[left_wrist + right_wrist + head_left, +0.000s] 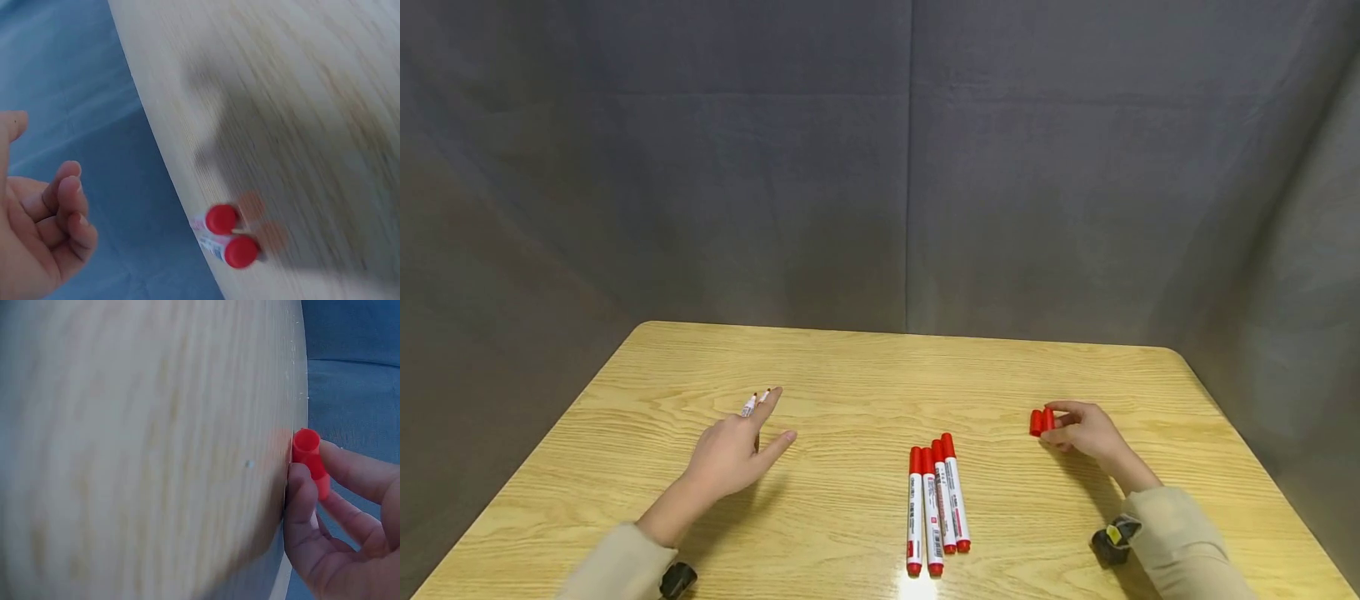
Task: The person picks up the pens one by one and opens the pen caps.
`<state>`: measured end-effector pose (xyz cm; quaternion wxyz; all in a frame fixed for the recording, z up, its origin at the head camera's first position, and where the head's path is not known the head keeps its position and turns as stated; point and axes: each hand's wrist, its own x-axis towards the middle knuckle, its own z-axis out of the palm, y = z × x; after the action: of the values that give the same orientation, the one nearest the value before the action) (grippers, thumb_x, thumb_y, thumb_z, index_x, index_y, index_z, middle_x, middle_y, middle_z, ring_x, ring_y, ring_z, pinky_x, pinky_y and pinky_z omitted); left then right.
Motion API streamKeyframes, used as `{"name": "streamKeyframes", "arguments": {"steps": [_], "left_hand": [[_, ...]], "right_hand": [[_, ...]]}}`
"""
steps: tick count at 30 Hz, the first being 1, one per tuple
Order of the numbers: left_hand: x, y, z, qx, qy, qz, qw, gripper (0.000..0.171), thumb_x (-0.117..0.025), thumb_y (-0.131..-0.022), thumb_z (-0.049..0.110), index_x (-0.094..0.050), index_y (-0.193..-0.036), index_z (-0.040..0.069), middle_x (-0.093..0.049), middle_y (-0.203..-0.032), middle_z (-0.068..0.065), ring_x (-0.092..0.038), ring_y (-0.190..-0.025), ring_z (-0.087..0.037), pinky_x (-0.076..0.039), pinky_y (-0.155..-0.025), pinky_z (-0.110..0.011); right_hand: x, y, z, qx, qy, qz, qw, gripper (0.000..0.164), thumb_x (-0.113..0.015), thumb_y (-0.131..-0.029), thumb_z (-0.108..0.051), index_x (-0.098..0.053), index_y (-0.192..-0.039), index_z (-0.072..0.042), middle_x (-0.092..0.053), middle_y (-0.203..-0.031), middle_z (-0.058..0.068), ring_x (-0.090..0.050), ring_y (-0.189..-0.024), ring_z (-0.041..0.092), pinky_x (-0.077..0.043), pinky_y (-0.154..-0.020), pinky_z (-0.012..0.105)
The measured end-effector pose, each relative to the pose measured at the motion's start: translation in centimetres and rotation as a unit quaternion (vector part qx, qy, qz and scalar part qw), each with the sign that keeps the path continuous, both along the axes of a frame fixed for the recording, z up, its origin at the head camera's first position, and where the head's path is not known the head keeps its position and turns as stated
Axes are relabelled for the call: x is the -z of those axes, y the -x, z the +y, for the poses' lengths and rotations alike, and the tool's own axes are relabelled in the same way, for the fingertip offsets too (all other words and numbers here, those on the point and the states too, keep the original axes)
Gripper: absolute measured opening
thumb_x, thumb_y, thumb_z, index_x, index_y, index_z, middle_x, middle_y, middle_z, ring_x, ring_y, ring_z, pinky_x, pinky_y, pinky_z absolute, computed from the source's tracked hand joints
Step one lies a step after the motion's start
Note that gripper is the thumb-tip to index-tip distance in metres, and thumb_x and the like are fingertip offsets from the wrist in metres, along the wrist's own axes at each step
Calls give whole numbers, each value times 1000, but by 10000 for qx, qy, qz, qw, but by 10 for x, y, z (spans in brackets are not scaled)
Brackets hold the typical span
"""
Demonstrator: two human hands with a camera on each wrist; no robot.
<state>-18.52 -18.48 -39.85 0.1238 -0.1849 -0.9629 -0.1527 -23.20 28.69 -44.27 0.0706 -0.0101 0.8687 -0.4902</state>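
Note:
In the head view my left hand hovers over the left side of the table, thumb spread. Just beyond its fingers lie two uncapped white markers, partly hidden by the hand. The left wrist view shows their red ends on the wood, apart from the loosely curled fingers. At the right, my right hand pinches a red marker cap between thumb and fingers. A second red cap lies right beside it. The right wrist view shows the open end of a cap at the fingertips.
Several capped red-and-white markers lie side by side near the front middle of the wooden table. A grey curtain hangs behind the table's far edge.

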Motion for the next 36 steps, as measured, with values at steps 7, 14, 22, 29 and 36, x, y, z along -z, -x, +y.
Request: {"name": "streamKeyframes", "arguments": {"steps": [7,14,22,29,36], "left_hand": [[2,-8,20,449,196,-239,9985,65,-55,-87,45,-40,-137,6,-19,-39,16,-14,-33,2,-16,-33,-15],[-3,-17,47,863,5,-855,9926,73,-60,-85,42,-35,-138,-1,-22,-37,15,-16,-32,1,-18,-32,-15],[1,-25,70,1243,-58,-1405,9822,80,-59,-84,43,-30,-137,-9,-27,-39,12,-20,-33,-1,-19,-33,-15],[8,-30,83,1518,-150,-1878,9703,86,-59,-84,46,-23,-139,-9,-33,-43,10,-27,-35,-2,-24,-34,-19],[13,-30,98,1743,-111,-2234,9590,87,-58,-84,46,-22,-139,-11,-30,-42,10,-22,-35,-2,-21,-34,-18]], "right_hand": [[-3,-2,2,27,23,167,9999,56,-66,-76,3,-41,-123,20,-56,-89,18,-59,-66,17,-52,-59,30],[-19,-9,0,7,-32,434,9991,54,-64,-79,0,-41,-125,18,-53,-101,29,-61,-67,22,-51,-58,31],[-39,-24,-10,-142,-19,571,9983,53,-65,-82,-6,-43,-127,13,-52,-107,27,-59,-79,19,-51,-64,33],[-55,-37,-20,-264,25,752,9968,49,-65,-81,-5,-47,-124,11,-54,-104,25,-61,-79,19,-52,-63,34],[-71,-47,-28,-384,-78,924,9949,48,-66,-81,-5,-49,-123,10,-54,-105,26,-62,-80,19,-52,-65,36]]}}
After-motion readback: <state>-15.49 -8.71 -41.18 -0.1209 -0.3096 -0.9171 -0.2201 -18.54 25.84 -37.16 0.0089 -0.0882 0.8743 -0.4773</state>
